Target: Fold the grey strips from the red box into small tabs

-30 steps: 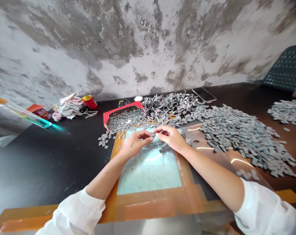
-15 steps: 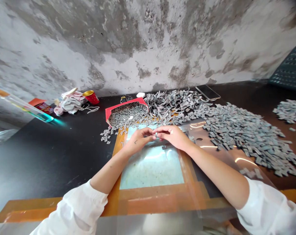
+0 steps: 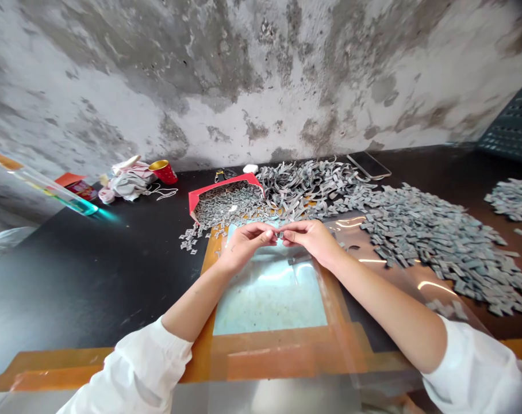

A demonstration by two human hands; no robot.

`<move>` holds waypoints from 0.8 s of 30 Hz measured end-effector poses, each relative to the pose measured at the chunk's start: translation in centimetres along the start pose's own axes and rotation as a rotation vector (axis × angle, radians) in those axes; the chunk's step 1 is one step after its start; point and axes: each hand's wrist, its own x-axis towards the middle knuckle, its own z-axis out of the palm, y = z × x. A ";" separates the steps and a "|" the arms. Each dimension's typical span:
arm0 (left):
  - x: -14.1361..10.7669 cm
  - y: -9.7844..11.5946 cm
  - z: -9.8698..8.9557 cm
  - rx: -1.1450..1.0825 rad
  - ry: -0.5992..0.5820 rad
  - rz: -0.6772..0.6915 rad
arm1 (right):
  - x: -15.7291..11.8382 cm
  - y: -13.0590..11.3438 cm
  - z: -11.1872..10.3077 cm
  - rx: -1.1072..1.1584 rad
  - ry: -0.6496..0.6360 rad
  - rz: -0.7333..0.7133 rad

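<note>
My left hand point(image 3: 249, 244) and my right hand point(image 3: 309, 238) meet fingertip to fingertip over the far part of a light blue sheet point(image 3: 272, 293) under clear plastic. Both pinch a small grey piece point(image 3: 280, 234) between thumb and fingers; its details are too small to tell. Just beyond my hands lies a red-edged box point(image 3: 194, 199) filled with small grey pieces point(image 3: 226, 201), some spilled at its front left. Long grey strips point(image 3: 317, 181) are heaped to the right of the box, and a wide pile of short grey pieces point(image 3: 442, 236) spreads farther right.
A red cup point(image 3: 164, 172), crumpled cloth point(image 3: 129, 183) and a red packet point(image 3: 76, 187) stand at the back left, near a clear tube point(image 3: 49, 187). Toward the wall are a phone point(image 3: 369, 165) and a white object point(image 3: 250, 168). A dark basket point(image 3: 513, 126) is at the far right.
The fingertips of both hands have shifted slightly around the small grey piece, and the left thumb is nearer the right fingers. The whole view has moved a little.
</note>
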 end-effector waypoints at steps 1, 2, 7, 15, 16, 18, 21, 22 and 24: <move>0.0 0.0 0.0 0.017 0.006 0.012 | 0.0 0.0 0.1 0.010 -0.019 0.005; 0.0 -0.1 0.0 0.037 0.011 0.019 | -0.1 0.0 0.1 0.015 -0.034 0.008; 0.1 -0.1 0.0 0.140 0.007 -0.003 | 0.0 0.1 0.1 -0.003 -0.029 -0.018; 0.0 0.4 0.1 0.225 -0.003 -0.058 | -0.2 -0.3 0.1 -0.165 0.000 -0.085; 0.0 0.5 0.2 0.238 0.001 -0.057 | -0.2 -0.4 0.2 -0.174 0.003 -0.085; 0.0 0.6 0.3 0.266 0.006 -0.048 | -0.3 -0.5 0.2 -0.191 0.019 -0.079; 0.0 0.6 0.4 0.285 -0.007 -0.037 | -0.4 -0.7 0.3 -0.224 0.042 -0.084; 0.0 0.5 0.4 0.281 -0.012 -0.036 | -0.4 -0.8 0.3 -0.237 0.045 -0.091; 0.0 0.4 0.4 0.265 -0.021 -0.046 | -0.5 -0.9 0.3 -0.261 0.047 -0.105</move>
